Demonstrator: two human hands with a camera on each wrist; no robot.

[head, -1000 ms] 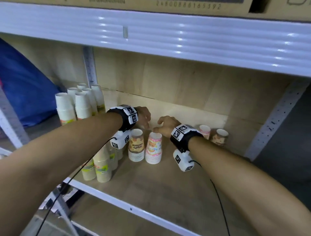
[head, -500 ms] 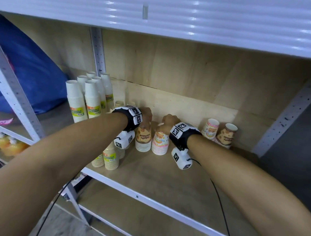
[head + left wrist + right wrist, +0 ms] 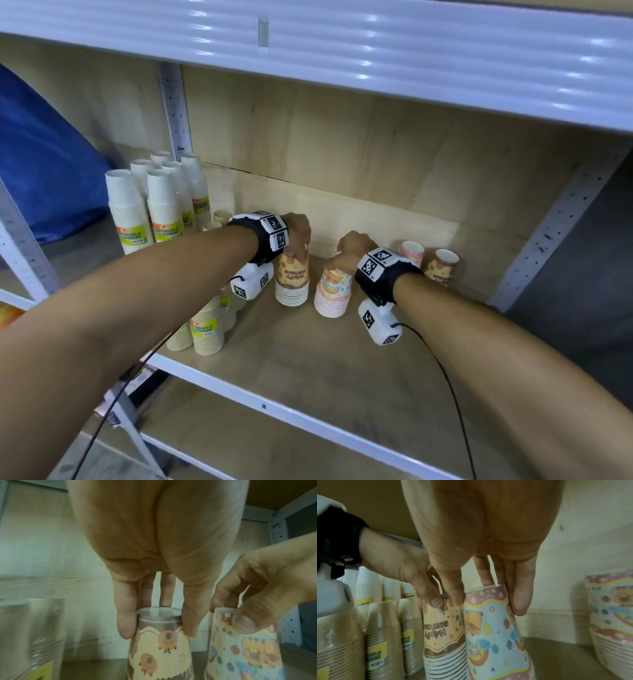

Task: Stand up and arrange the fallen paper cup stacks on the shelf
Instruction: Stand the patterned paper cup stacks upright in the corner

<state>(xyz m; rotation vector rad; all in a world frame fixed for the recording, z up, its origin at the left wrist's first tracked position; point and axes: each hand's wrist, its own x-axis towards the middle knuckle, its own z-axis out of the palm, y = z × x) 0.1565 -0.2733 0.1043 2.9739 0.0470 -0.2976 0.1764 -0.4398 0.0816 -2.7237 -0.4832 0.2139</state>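
Pinching adjacent upright stacks, hands grip brown stack [image 3: 292, 281] and pink stack [image 3: 333, 291], bare shelf [image 3: 308, 370] in front.

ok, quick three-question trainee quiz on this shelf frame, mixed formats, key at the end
1. True or false: the left hand grips the top of the brown-and-cream printed paper cup stack.
2. The right hand holds which stack? A) the pink-and-blue printed paper cup stack B) a tall white cup stack with a yellow label C) none
3. Fill in: the two printed cup stacks at the back right of the wooden shelf lean ____ rather than stand straight.

Key: 1 true; 2 A; 3 tilted.
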